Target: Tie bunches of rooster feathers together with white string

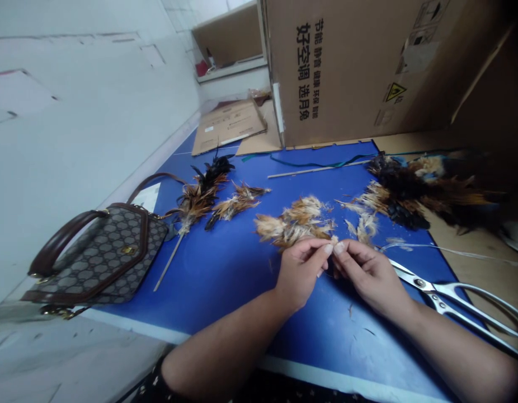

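At frame centre, left hand [303, 271] and right hand [370, 274] pinch a fluffy tan feather bundle [290, 226] by its quills, plumes fanning clear; steel scissors [452, 294] lie handy lower right.

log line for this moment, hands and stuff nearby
left hand: pinching feather bunch base | right hand: pinching same base | scissors: on table, right of hands | handbag: far left
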`<action>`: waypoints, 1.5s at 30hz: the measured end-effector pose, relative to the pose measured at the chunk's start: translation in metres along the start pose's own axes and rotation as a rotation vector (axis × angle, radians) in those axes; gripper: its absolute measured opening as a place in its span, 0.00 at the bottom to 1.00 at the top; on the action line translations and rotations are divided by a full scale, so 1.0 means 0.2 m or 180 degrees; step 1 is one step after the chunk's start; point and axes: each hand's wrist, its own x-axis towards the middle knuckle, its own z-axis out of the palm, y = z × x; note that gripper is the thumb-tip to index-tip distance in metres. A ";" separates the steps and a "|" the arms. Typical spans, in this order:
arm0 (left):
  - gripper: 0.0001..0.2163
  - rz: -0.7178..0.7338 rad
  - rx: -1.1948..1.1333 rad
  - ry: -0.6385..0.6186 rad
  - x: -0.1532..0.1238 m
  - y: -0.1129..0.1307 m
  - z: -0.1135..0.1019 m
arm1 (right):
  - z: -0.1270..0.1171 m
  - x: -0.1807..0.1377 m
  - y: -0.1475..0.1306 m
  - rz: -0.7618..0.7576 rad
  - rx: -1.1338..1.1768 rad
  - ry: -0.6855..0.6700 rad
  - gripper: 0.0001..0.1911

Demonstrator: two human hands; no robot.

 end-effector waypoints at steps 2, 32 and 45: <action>0.14 -0.0045 -0.0064 0.0000 0.00 -0.01 0.00 | 0.00 0.00 0.00 0.0015 0.0014 -0.0021 0.24; 0.16 -0.0320 -0.0494 0.0057 0.01 0.02 -0.02 | 0.01 -0.01 0.04 0.0282 0.0610 -0.0287 0.22; 0.16 -0.0444 -0.0612 0.0032 0.00 0.02 0.00 | 0.02 -0.01 0.05 0.0235 0.0582 -0.0259 0.24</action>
